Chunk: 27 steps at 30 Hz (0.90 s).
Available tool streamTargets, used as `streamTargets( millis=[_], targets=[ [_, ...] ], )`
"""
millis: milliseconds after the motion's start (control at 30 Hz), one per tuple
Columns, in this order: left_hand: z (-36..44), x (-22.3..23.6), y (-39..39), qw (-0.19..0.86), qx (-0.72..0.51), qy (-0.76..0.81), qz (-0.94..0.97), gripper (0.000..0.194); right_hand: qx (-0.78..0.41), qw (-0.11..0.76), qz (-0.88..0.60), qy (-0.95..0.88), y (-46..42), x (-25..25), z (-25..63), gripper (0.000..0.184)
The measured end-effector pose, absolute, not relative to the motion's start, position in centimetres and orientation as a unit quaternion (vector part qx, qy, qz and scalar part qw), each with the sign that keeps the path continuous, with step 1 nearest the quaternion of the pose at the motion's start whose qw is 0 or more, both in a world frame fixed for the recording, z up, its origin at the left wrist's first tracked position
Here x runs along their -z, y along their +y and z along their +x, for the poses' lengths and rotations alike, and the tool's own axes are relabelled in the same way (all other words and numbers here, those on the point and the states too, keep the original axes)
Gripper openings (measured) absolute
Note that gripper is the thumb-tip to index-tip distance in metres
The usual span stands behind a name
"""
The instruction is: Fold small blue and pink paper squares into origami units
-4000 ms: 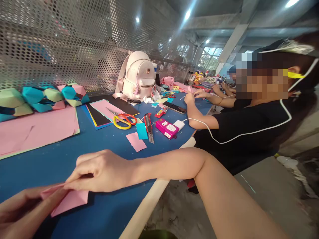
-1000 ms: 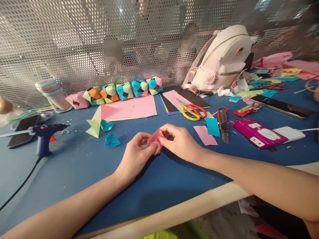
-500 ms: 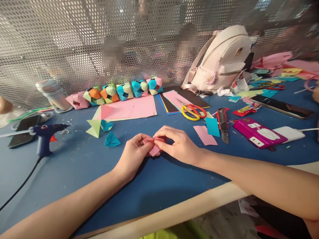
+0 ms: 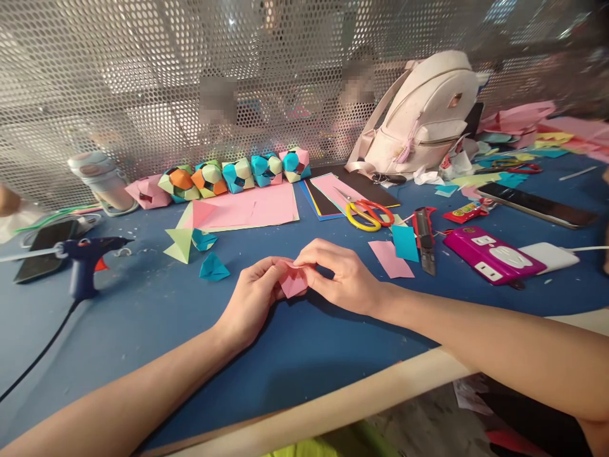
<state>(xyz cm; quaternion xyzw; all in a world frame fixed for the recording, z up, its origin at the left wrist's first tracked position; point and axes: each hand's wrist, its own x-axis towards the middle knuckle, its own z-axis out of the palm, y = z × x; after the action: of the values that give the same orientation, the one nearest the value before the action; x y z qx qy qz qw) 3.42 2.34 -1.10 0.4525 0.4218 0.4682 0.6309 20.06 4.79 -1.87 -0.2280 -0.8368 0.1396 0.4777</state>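
Observation:
A small folded pink paper piece (image 4: pixel 294 283) is held between both hands just above the blue table (image 4: pixel 143 317). My left hand (image 4: pixel 252 303) grips its left side with curled fingers. My right hand (image 4: pixel 340 276) pinches its top edge between thumb and forefinger. Folded teal pieces (image 4: pixel 213 267) and a green one (image 4: pixel 179 244) lie to the left of my hands.
A row of coloured paper cubes (image 4: pixel 233 172) and pink sheets (image 4: pixel 257 206) sit at the back by the perforated metal screen. A glue gun (image 4: pixel 88 254) lies left. Scissors (image 4: pixel 368 212), a utility knife (image 4: pixel 425 238), a pink power strip (image 4: pixel 492 254), a phone (image 4: pixel 537 203) and a pale backpack (image 4: pixel 423 120) stand right.
Four seconds ago the view faced right along the table; it now faces the screen. Over the last second the pink piece has been turned and pressed flatter between my fingers.

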Motion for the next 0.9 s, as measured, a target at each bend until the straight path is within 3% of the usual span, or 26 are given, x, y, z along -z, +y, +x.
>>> streamTargets(
  millis=[267, 667, 900],
  targets=[
    [3.27, 1.3, 2.29, 0.628, -0.464, 0.419, 0.464, 0.025, -0.133, 0.48, -0.223, -0.838, 4.84, 1.93, 19.96, 0.005],
    [3.33, 1.01, 2.44, 0.609, -0.463, 0.438, 0.471, 0.02, -0.175, 0.463, -0.264, -0.828, 4.94, 2.0, 20.01, 0.01],
    [3.11, 1.24, 2.28, 0.527, -0.437, 0.488, 0.541, 0.025, -0.174, 0.467, -0.268, -0.825, 4.83, 1.66, 20.04, 0.008]
  ],
)
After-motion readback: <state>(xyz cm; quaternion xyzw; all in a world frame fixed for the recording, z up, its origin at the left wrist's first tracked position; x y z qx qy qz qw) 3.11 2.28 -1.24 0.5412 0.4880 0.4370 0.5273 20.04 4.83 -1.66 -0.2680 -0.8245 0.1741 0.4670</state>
